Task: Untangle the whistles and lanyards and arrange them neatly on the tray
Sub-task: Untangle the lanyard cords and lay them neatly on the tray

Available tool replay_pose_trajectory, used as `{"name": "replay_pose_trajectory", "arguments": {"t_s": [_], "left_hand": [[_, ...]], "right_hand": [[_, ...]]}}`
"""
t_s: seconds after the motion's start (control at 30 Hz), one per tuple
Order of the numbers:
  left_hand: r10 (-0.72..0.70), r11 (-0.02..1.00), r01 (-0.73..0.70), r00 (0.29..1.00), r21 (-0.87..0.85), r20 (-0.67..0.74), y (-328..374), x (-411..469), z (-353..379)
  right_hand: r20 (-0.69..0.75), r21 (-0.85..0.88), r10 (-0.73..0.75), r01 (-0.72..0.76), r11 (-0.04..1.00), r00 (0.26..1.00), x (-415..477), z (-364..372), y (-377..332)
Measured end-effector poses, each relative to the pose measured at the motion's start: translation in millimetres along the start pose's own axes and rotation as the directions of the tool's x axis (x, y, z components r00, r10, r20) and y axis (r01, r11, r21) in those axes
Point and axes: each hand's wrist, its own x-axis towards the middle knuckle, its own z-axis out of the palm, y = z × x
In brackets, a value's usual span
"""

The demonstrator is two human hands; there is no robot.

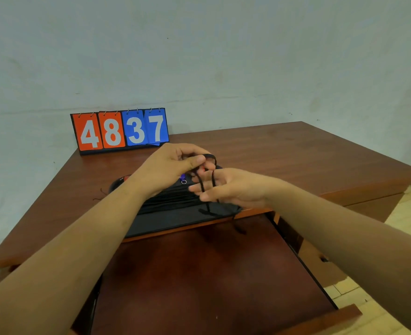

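A black tray [175, 220] lies at the desk's front edge, with several black lanyards stretched across it. My left hand [173, 166] hovers above the tray and pinches a loop of black lanyard [210, 174] between thumb and fingers. A bit of red whistle [202, 168] shows just under those fingers. My right hand [226, 187] is beside it, palm up, fingers fairly straight, with the lanyard's two strands running down across them to the tray. A blue whistle [182, 177] with a small metal ring lies on the tray behind my hands. Another reddish whistle [126, 177] peeks out at the tray's far left.
A flip scoreboard [120, 130] reading 4837 stands at the back left of the brown desk [296, 153]. A pull-out shelf [211, 274] extends toward me below the tray. Drawers sit to the right, tiled floor beyond. A lanyard end [239, 228] hangs over the desk's front edge.
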Motion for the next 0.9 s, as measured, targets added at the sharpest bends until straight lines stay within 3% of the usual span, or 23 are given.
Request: {"name": "replay_pose_trajectory", "arguments": {"t_s": [0.1, 0.2, 0.4, 0.53, 0.67, 0.9], "left_hand": [[-0.017, 1.0, 0.017, 1.0, -0.024, -0.01, 1, -1, -2], [-0.037, 0.997, 0.039, 0.998, 0.059, -0.041, -3, -4, -10], [-0.15, 0.982, 0.161, 0.983, 0.099, -0.104, -26, -16, -26], [-0.266, 0.948, 0.259, 0.964, -0.185, -0.013, -40, -22, -23], [-0.273, 0.894, 0.26, 0.962, -0.366, 0.017, -45, -27, -22], [-0.28, 0.957, 0.273, 0.958, -0.098, -0.06, -52, -31, -24]], "right_hand": [[0.016, 0.226, -0.085, 0.079, 0.971, 0.996, 7, 21, 9], [-0.008, 0.326, -0.097, 0.094, 0.941, 0.995, 8, 27, 14], [-0.135, 0.217, -0.057, 0.085, 0.973, 0.989, 5, 9, 17], [-0.171, 0.08, -0.044, 0.059, 0.995, 0.984, 1, 4, 16], [-0.201, 0.086, -0.059, 0.078, 0.993, 0.978, -3, -2, 16], [-0.182, 0.069, -0.048, 0.062, 0.996, 0.982, -10, -12, 18]]}}
